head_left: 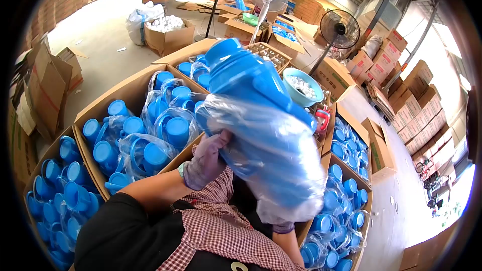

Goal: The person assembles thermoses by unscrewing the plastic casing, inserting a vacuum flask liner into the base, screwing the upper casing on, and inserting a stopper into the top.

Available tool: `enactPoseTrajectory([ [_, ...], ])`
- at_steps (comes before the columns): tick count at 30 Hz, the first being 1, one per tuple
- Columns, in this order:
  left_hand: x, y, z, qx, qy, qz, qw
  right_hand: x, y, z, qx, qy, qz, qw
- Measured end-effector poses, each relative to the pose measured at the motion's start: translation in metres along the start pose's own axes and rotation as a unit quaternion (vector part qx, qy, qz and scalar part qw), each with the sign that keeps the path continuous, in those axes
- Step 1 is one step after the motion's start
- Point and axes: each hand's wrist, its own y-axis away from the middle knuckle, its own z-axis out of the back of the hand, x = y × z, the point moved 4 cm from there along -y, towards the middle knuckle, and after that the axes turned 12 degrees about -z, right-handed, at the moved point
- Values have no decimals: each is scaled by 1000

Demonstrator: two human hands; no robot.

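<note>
A stack of blue plastic mugs [246, 78], nested and tilted, rises before my chest. A clear plastic bag [273, 153] covers its lower part, and the top mugs stick out bare; motion blurs the bag. My left hand [207, 159], in a greyish-purple glove, is closed on the stack's left side with the thumb showing. At the bag's lower end is my right hand [275, 217], also gloved, gripping the bag's bottom; its fingers are mostly hidden by plastic. Left of the stack, an open carton [118, 93] holds more blue mugs, several wrapped in clear bags.
More cartons of blue mugs stand at far left [31, 173] and at right [369, 211]. Behind the stack sits a light-blue basin [301, 86] of small white parts. Beyond are standing fans [339, 29], a carton with white pieces [170, 34] and piled boxes [416, 113].
</note>
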Motion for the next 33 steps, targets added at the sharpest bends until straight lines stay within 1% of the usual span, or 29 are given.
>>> enactPoseTrajectory([
  [2, -3, 1, 12, -2, -20, -11, 1000, -14, -8, -18, 52, -8, -32, 998],
  [4, -17, -6, 10, -24, -10, -11, 1000, -19, -3, -12, 121, -31, -106, 987],
  [5, -26, -10, 8, -46, 10, 0, 999, -15, -1, 8, 150, -35, -162, 975],
  [6, -34, -14, 5, -40, 18, 26, 999, -9, -2, 35, 161, -21, -209, 964],
  [7, -41, -17, -1, -47, 24, 32, 998, 0, -12, 65, 140, 11, -224, 964],
  [8, -47, -22, -8, -52, 31, 33, 998, 10, -21, 90, 76, 48, -188, 978],
  [9, -53, -26, -16, -59, 41, 34, 997, 21, -23, 93, -27, 118, -45, 992],
  [10, -62, -30, -26, -35, 18, 17, 999, 33, -20, 95, -159, 207, 80, 962],
  [11, -48, -34, -9, -7, -11, 12, 1000, 26, -20, 77, -135, 244, 98, 955],
  [12, -21, -41, 26, 25, -40, 8, 999, 21, -20, 57, -110, 279, 117, 947],
  [13, -2, -47, 41, 60, -67, 9, 996, 14, -19, 28, -42, 245, 35, 968],
  [14, -9, -55, 30, 187, -250, -57, 948, 15, -12, 20, -49, 158, 72, 984],
  [15, -16, -62, 20, 283, -476, -172, 815, 14, -8, 14, -55, 69, 113, 990],
  [16, -23, -68, 11, 318, -599, -290, 675, 14, -9, 11, -58, -23, 159, 985],
  [17, -62, -68, -47, 336, -548, -360, 677, 25, -9, 15, -64, -79, 157, 982],
  [19, -36, -87, -27, 444, -459, -173, 750, 64, -9, 30, -57, -128, 104, 985],
  [20, -53, -85, -61, 433, -449, -124, 772, 80, -9, 35, -44, -111, 83, 989],
  [21, -67, -83, -97, 419, -438, -76, 792, 91, -5, 41, -40, -31, 104, 993],
  [22, -67, -91, -102, 442, -428, -73, 785, 102, 0, 47, -39, 46, 129, 990],
  [23, -67, -99, -104, 460, -414, -70, 782, 103, 0, 49, -3, 34, 113, 993],
  [24, -65, -104, -105, 472, -399, -64, 783, 96, -2, 51, 50, -17, 73, 996],
  [26, -60, -115, -117, 549, -464, -171, 674, 81, 2, 52, 152, -180, -56, 970],
  [27, -58, -118, -125, 568, -498, -211, 620, 90, 16, 42, 191, -251, -109, 943],
  [28, -50, -122, -126, 589, -503, -253, 580, 85, 16, 32, 198, -220, -133, 946],
  [29, -39, -122, -125, 603, -515, -289, 537, 71, 20, 18, 176, -231, -114, 950],
  [30, -29, -118, -128, 620, -514, -308, 506, 41, 18, 12, 152, -295, -185, 925],
  [31, -20, -114, -135, 631, -510, -313, 494, 14, 15, 5, 124, -349, -255, 893],
  [32, -9, -111, -141, 641, -505, -317, 482, 5, 11, -6, 111, -387, -250, 881],
  [33, -1, -103, -150, 649, -492, -313, 489, -3, 4, -15, 95, -426, -240, 867],
])
